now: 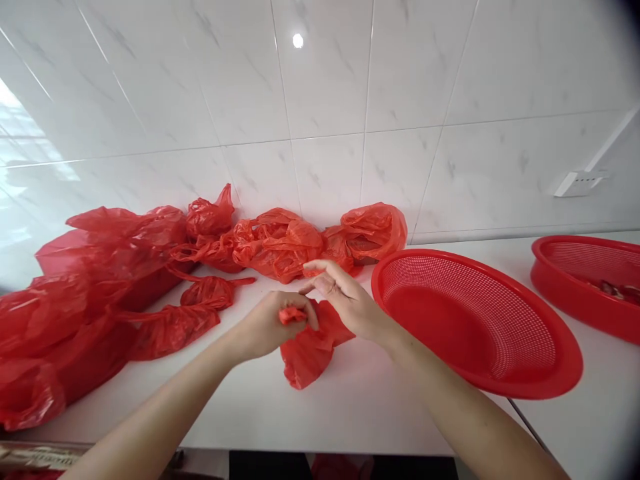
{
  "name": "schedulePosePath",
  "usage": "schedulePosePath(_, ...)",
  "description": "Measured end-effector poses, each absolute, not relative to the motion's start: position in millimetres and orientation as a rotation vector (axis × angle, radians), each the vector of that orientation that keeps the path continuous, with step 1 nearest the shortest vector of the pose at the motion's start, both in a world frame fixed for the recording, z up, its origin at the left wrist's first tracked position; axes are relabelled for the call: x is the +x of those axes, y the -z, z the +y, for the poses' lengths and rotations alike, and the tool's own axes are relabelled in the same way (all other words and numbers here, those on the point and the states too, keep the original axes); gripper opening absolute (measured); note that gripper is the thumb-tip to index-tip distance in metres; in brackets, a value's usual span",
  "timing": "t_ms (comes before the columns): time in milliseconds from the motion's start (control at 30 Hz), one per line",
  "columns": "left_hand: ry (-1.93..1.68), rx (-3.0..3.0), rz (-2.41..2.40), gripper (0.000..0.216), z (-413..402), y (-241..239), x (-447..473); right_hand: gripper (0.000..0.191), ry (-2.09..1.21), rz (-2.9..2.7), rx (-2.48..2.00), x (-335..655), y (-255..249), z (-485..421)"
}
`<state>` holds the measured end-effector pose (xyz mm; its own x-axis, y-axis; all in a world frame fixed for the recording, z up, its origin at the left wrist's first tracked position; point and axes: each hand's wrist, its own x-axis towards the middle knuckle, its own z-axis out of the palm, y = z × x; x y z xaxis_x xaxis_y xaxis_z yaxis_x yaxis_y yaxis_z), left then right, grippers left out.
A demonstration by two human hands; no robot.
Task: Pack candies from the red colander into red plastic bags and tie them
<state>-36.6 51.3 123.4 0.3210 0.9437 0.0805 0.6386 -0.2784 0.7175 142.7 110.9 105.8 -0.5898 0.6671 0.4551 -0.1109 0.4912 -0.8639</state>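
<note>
My left hand (273, 325) is closed around the gathered top of a small red plastic bag (307, 353) that rests on the white counter (350, 407). My right hand (345, 297) is right beside it, fingers curled and pinching a bit of the same bag near its top. The bag's body hangs below both hands, wrinkled and partly folded.
Several more red plastic bags (150, 267) lie heaped along the tiled wall at the left and behind the hands. A red perforated basket (480, 320) sits to the right, a second red basket (585, 280) farther right. A white wall socket (580, 181) is mounted at the right.
</note>
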Motion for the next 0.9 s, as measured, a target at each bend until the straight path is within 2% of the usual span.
schedulePosePath(167, -0.745, 2.383, 1.602, 0.025, 41.3, -88.7, -26.8, 0.037, -1.273, -1.919, -0.570, 131.8, -77.2, 123.8)
schedulePosePath(333, -0.733, 2.685, 1.606, 0.031, 38.6, -83.5, -31.2, 0.036, -1.367, -1.970, -0.516, 129.6, -64.1, 116.6)
schedulePosePath(567, -0.878, 2.512, 1.783, 0.027, 41.3, -80.8, -46.2, 0.030, -1.699, -1.967, -0.410, 124.0, -51.6, 114.6)
schedulePosePath(633, -0.935, 2.451, 1.793, 0.026, 39.6, -80.0, -50.3, 0.022, -1.647, -1.999, -0.423, 124.3, -49.5, 116.2)
schedulePosePath(800, -0.823, 2.251, 1.833, 0.025, 32.5, -80.5, -61.0, 0.023, -1.172, -1.972, -0.565, 126.2, -51.4, 113.5)
schedulePosePath(900, -0.810, 2.125, 1.785, 0.026, 27.5, -80.2, -63.4, 0.028, -1.192, -1.883, -0.540, 123.9, -53.9, 110.8)
